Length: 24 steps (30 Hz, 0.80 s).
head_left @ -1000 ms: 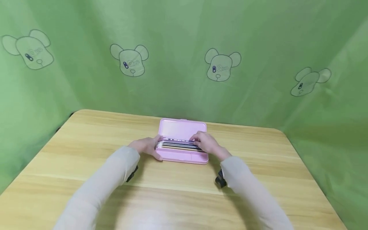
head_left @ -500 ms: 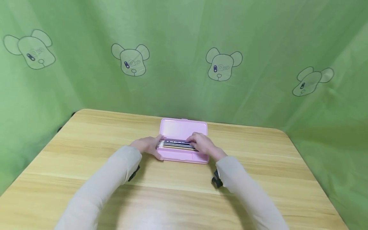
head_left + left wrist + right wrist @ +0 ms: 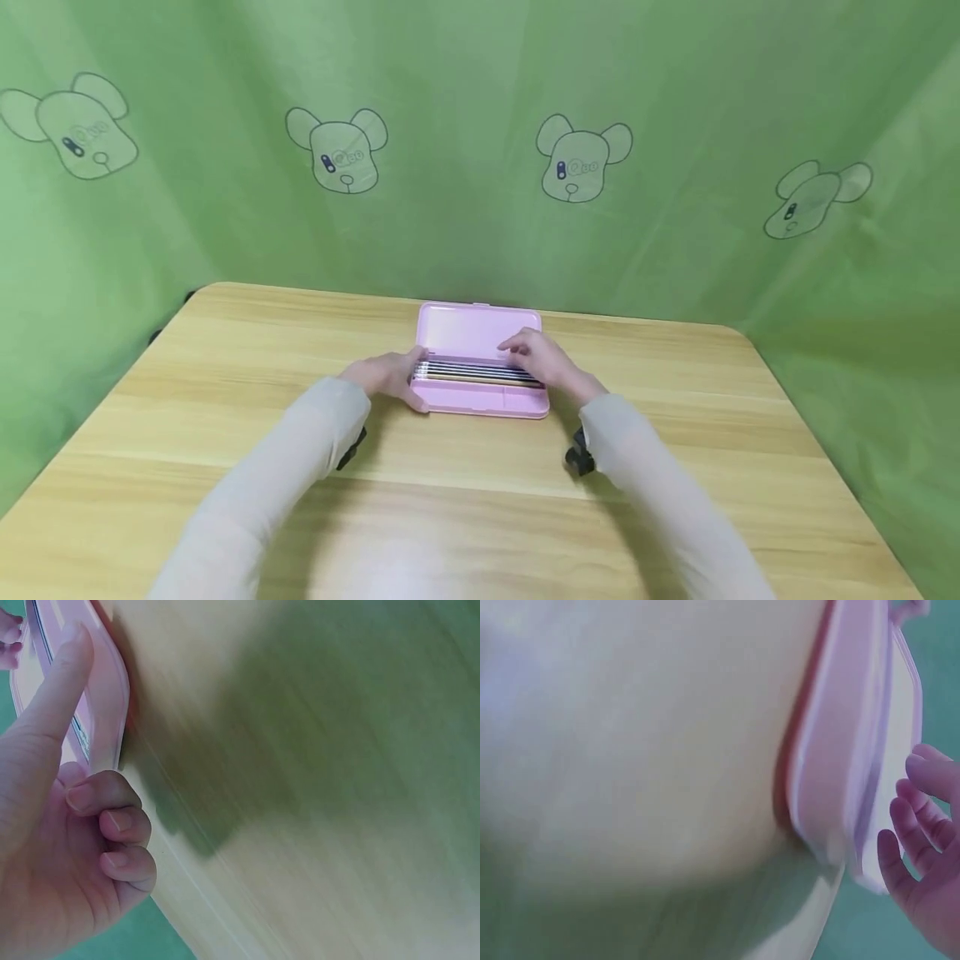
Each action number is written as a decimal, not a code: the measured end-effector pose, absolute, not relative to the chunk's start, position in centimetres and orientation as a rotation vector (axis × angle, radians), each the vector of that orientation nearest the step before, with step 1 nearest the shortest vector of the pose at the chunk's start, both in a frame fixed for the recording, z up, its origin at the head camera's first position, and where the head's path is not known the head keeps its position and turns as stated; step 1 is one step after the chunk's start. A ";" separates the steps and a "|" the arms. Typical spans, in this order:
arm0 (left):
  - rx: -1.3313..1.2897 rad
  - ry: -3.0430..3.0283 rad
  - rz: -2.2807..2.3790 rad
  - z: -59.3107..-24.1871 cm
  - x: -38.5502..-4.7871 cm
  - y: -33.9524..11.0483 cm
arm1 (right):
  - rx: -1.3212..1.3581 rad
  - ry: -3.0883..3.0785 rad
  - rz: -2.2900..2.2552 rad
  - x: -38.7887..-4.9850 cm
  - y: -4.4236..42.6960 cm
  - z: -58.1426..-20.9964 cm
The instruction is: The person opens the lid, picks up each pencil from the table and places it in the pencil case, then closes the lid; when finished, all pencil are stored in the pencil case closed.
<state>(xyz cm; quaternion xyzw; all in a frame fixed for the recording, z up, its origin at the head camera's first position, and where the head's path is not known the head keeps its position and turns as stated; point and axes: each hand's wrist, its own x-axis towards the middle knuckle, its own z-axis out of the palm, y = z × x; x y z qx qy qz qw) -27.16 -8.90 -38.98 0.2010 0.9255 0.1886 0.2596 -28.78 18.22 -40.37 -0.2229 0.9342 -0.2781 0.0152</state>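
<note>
A pink pencil case (image 3: 465, 403) lies with its lid (image 3: 461, 327) raised near the table's back edge. Several pencils (image 3: 468, 372) lie side by side in its long rear compartment. My left hand (image 3: 386, 377) holds the case's left end, its thumb along the front and a finger at the back. In the left wrist view that thumb (image 3: 64, 682) lies over the case and the other fingers are curled. Above the right end of the pencils hovers my right hand (image 3: 543, 360), fingers loosely bent. The right wrist view shows nothing in that hand (image 3: 930, 855).
The wooden table (image 3: 480, 517) extends in front of the case and to both sides. A green curtain (image 3: 450, 225) with bear-head prints hangs close behind it. The case's front compartment has a small divider.
My right hand slid left along the pencils, then lifted off them and moved back right, its fingers loosening. The left hand stays at the case's left end.
</note>
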 end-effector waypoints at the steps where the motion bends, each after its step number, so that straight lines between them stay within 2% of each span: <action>1: 0.542 2.502 0.520 -39.0 -27.2 -8.9 | -0.656 2.912 -0.886 -28.9 18.7 -40.2; 12: 0.549 2.478 0.579 -39.1 -27.3 -8.5 | -0.318 2.901 -0.987 -30.1 23.4 -40.6; 24: 0.672 2.583 0.574 -40.1 -27.7 -8.0 | 0.122 2.554 -1.480 -30.3 24.1 -39.2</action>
